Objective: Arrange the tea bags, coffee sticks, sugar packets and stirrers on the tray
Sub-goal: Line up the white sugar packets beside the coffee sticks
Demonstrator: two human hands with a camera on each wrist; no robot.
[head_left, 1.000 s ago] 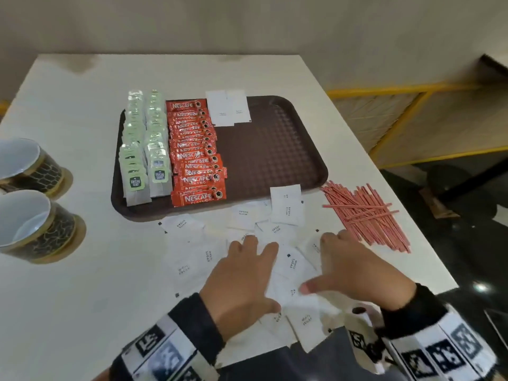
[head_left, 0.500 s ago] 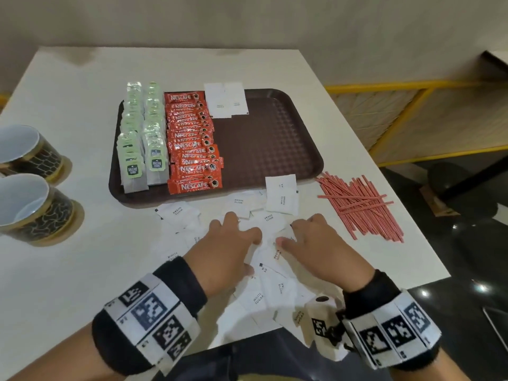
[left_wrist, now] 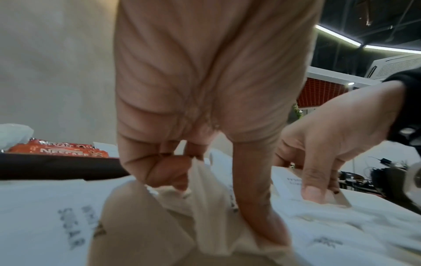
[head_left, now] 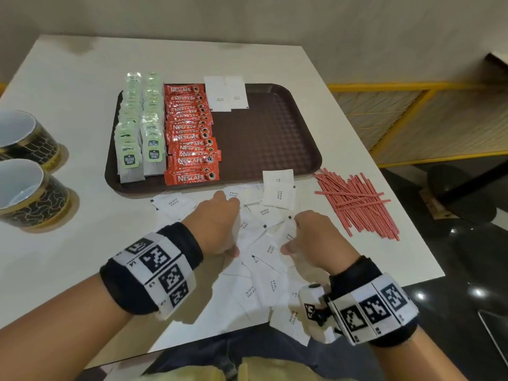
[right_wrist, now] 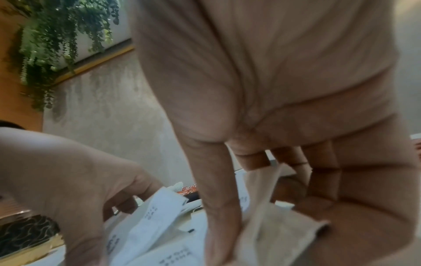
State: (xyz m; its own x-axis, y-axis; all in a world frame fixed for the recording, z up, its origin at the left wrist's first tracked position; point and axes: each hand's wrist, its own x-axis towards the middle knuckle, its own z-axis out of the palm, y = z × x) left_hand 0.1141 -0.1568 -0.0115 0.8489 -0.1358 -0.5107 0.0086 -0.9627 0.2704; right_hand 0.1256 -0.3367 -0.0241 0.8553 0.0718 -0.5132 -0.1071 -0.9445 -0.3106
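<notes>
- My left hand [head_left: 217, 226] is on the loose pile of white sugar packets [head_left: 264, 251] on the table [head_left: 82, 78], just in front of the tray [head_left: 269, 138]. In the left wrist view its fingers [left_wrist: 164, 171] are curled and pinch one packet against the thumb, so this hand grips a sugar packet.
- My right hand [head_left: 313, 237] is on the same pile, close beside the left one. In the right wrist view the thumb [right_wrist: 218, 207] and the bent fingers hold a packet between them, so this hand also grips a sugar packet.
- Most sugar packets lie scattered and overlapping on the table between the tray and the near edge; a few reach over that edge.
- Two sugar packets [head_left: 226, 93] already lie at the far rim of the tray, side by side, just right of the coffee sticks.
- The tea bags [head_left: 140, 127] are in two rows on the left part of the tray.
- The coffee sticks [head_left: 191, 136], red with the word Nescafe, are in one overlapping row just beside the tea bags.
- The right half of the tray shows its bare brown surface.
- The stirrers [head_left: 357, 204], red and thin, lie in a loose bundle on the table to the right of the tray, apart from both hands.
- Two dark cups [head_left: 24, 166] with gold pattern stand on the table to the left of the tray.
</notes>
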